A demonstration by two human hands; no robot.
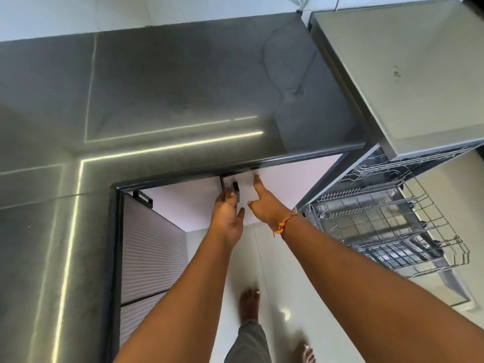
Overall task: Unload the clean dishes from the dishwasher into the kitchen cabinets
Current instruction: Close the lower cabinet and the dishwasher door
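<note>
Both my hands reach to the top of a white cabinet front (pixel 288 176) just under the dark counter edge. My left hand (pixel 227 214) is at a small black cabinet handle (pixel 235 186), its fingers curled at the handle and the thumb spread to the right. My right hand (pixel 264 203) lies flat on the white front with the index finger straight and the thumb out; an orange thread is tied round its wrist. To the right stands the dishwasher (pixel 408 74), with its wire racks (pixel 387 226) pulled out. I make out no dishes in them, and neither hand carries one.
An L-shaped dark grey countertop (pixel 183 82) fills the upper left. A ribbed grey cabinet front (pixel 152 247) with a black handle (pixel 143 199) is on the left below it. My bare feet (pixel 248 302) stand on the pale tiled floor, close to the open racks.
</note>
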